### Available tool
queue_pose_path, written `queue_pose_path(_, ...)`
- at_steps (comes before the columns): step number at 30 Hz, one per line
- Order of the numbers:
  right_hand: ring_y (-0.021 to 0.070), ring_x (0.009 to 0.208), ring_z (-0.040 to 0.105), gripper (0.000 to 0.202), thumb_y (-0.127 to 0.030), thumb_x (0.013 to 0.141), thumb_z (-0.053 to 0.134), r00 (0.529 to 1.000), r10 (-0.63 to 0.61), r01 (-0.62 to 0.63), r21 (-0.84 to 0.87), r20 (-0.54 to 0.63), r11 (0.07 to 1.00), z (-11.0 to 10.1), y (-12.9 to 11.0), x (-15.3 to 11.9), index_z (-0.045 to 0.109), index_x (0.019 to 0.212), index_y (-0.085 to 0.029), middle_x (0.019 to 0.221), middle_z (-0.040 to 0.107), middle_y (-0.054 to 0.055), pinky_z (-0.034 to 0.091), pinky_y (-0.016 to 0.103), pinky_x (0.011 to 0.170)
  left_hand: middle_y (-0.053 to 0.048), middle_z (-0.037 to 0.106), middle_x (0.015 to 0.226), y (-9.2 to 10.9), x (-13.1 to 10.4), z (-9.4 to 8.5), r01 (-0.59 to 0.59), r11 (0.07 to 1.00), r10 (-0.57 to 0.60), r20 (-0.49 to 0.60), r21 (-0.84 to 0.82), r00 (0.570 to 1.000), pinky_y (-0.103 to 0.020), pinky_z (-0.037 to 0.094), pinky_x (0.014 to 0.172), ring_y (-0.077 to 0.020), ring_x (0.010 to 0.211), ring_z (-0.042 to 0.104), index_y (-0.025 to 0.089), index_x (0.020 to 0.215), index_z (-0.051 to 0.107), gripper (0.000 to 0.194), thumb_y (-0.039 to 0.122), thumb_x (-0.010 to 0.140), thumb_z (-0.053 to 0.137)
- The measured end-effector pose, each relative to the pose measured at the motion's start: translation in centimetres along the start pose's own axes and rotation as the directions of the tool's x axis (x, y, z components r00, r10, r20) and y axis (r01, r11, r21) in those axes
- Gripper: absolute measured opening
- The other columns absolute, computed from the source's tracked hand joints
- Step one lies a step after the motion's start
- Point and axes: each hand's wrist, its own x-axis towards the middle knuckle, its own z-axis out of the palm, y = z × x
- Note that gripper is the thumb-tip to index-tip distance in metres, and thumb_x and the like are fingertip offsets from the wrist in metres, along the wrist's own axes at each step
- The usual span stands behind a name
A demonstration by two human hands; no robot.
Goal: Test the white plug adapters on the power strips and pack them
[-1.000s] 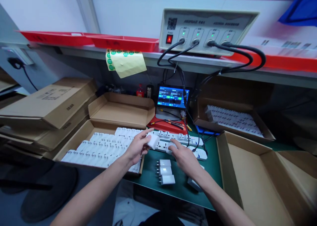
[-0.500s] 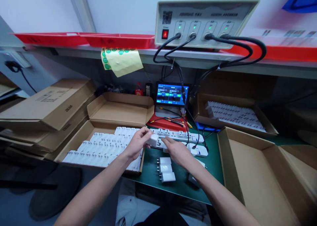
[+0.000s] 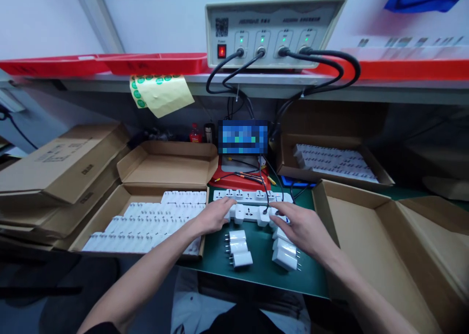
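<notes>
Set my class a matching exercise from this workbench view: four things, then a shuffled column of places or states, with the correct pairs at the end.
1. Power switch
2. Left group of loose adapters
3. Sticker sheet
4. Right hand

A. Hanging at the shelf's front edge
B. At the nearer power strip's right end
C. Glowing red
D. On the green tabletop, prongs pointing left

Pairs: 1-C; 2-D; 3-A; 4-B

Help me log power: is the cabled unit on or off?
The unit is on: its red power switch and four green lights glow.
</notes>
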Motion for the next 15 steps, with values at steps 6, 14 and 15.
queue_pose_path(6, 0.0299, 0.092, 0.079, 0.025, -0.043, 0.106, 0.063, 0.968, 0.195, -0.186, -0.072, 0.155, 0.98, 0.5, 4.7, -0.1, 0.082, 0.103, -0.026, 0.104, 0.086, 0.01, 0.052, 0.035, 0.075, -0.022, 0.064, 0.164, 0.2, 0.6, 0.7, 0.059, 0.993, -0.06, 0.007, 0.103, 0.998, -0.056, 0.049, 0.122, -0.0449, 0.148, 0.064, 0.027, 0.171, 0.046, 0.092, 0.008, 0.086, 0.077)
queue_pose_path(14, 0.0267, 0.088, 0.073, 0.018, -0.034, 0.096, 0.062, 0.954, 0.246, -0.27, 0.131, 0.171, 0.954, 5.5, 6.7, 1.5, 0.077, 0.093, -0.024, 0.094, 0.082, 0.008, 0.048, 0.032, 0.074, -0.015, 0.072, 0.15, 4.9, 6.1, 4.6, -0.1, 0.995, 0.1, -0.17, 0.008, 0.98, -0.048, 0.057, 0.12, -0.0334, 0.139, 0.07, 0.024, 0.147, 0.065, 0.052, 0.022, 0.097, 0.079)
queue_pose_path(15, 0.0268, 0.089, 0.073, 0.019, -0.034, 0.096, 0.06, 0.958, 0.239, -0.261, 0.131, 0.158, 0.957, 5.9, 6.9, 1.5, 0.076, 0.092, -0.024, 0.095, 0.082, 0.008, 0.048, 0.032, 0.075, -0.012, 0.076, 0.142, 5.3, 7.0, 5.1, -0.095, 0.995, 0.091, -0.178, -0.013, 0.98, -0.045, 0.059, 0.116, -0.031, 0.132, 0.073, 0.024, 0.139, 0.07, 0.041, 0.021, 0.099, 0.075)
